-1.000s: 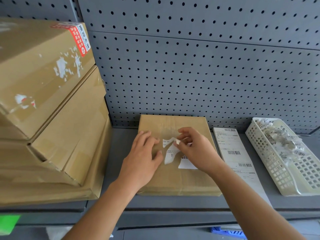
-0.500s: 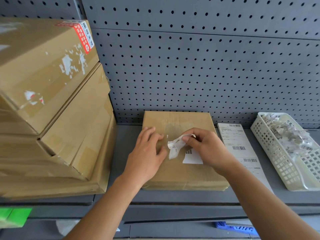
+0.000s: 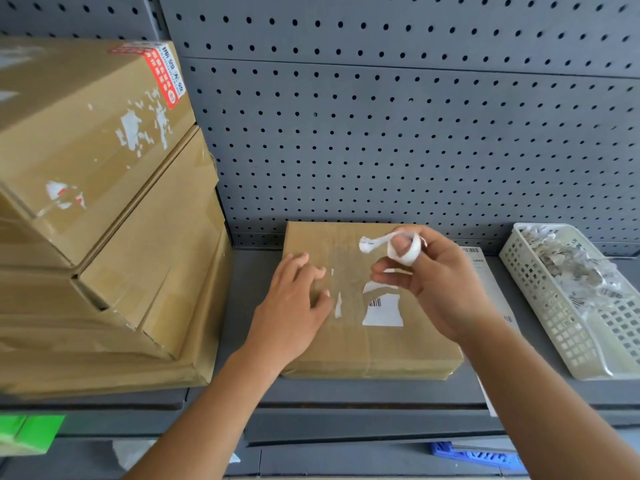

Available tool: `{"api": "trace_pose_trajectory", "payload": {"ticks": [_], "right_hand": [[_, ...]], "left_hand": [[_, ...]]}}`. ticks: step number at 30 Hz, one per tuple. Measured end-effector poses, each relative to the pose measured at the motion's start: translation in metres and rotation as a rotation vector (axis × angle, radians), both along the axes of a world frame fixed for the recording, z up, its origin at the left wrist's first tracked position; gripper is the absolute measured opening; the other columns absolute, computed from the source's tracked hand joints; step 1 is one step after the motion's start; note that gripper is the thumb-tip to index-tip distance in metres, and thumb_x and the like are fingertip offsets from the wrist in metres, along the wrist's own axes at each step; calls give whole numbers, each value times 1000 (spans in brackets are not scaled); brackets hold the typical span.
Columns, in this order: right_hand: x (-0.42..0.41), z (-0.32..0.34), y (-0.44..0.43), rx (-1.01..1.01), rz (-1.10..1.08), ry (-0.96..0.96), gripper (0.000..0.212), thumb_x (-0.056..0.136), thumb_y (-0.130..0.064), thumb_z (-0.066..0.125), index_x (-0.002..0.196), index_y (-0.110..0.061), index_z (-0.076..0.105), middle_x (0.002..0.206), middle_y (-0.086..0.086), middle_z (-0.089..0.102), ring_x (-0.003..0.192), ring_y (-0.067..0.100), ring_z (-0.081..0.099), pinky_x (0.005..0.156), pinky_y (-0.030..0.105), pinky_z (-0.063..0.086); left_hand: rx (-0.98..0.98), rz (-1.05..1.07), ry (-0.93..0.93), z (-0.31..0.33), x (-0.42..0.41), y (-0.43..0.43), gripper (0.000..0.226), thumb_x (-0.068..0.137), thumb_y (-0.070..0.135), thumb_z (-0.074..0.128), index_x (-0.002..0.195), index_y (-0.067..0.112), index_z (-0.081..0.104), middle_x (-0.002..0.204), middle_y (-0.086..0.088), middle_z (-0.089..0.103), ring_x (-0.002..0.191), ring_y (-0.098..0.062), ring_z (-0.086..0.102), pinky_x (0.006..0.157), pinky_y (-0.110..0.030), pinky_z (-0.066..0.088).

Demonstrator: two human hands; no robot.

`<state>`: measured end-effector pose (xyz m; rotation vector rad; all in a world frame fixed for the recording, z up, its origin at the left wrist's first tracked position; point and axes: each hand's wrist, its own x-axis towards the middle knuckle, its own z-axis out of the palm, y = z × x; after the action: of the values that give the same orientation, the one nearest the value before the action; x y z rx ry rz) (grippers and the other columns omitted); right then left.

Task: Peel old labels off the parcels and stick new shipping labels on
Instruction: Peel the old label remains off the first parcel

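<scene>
Right hand (image 3: 440,282) is lifted off the box, pinching a torn label strip (image 3: 401,251) that's curled round a fingertip. Left hand (image 3: 294,306) lies with relaxed fingers on the left part of the flat cardboard parcel (image 3: 346,351), grasping nothing, just pinning it to the shelf (image 3: 346,393).

The old label isn't off yet. A barcode remnant (image 3: 382,311) sits mid-parcel, with a thin sliver (image 3: 338,304) just left of it.

What I'd worry about:
- The sticky strip clinging to the finger, so it won't drop cleanly into the scrap basket (image 3: 554,327) at the right.
- The remnant shredding into tiny flakes if it's pulled too fast. The top box of the stacked boxes (image 3: 104,202) on the left has exactly that kind of white residue.
- A new label going over leftover barcode and leaving two codes showing.
- The new label sheet (image 3: 491,289) is partly under the right arm, so the arm could drag it or crease it.
</scene>
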<state>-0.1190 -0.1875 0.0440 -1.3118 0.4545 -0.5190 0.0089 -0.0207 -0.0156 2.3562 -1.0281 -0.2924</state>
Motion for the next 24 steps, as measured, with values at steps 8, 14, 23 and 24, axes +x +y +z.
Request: {"api": "trace_pose_trajectory", "payload": {"ticks": [8,14,23,24], "right_hand": [[-7,-3,-8,-237,13,220,31,101,-3,48,110,-18,73,89,10,74,88,30,72,93,47,56],[-16,-1,-11,-281,-54,228,31,97,4,53,105,-19,73,96,16,62,76,19,71,67,22,56],[-36,-6,-26,-386,-147,241,33,99,-6,54,88,-28,76,83,23,69,71,30,57,71,49,46],[-39,-5,-28,-383,-149,236,33,99,-7,54,88,-30,76,83,28,67,70,32,53,71,45,43]], "left_hand": [[0,-9,5,1,-1,-1,41,104,41,42,144,32,44,163,20,12,151,5,-7,99,-35,42],[11,1,16,1,0,-1,40,104,42,43,143,35,43,163,22,11,151,4,-6,103,-40,41],[9,-2,2,-3,3,-1,43,102,44,44,144,35,43,163,21,13,152,2,-1,108,-44,41],[8,-1,2,-4,3,-2,43,103,43,45,144,34,43,162,21,14,152,1,-1,109,-43,40]]}}
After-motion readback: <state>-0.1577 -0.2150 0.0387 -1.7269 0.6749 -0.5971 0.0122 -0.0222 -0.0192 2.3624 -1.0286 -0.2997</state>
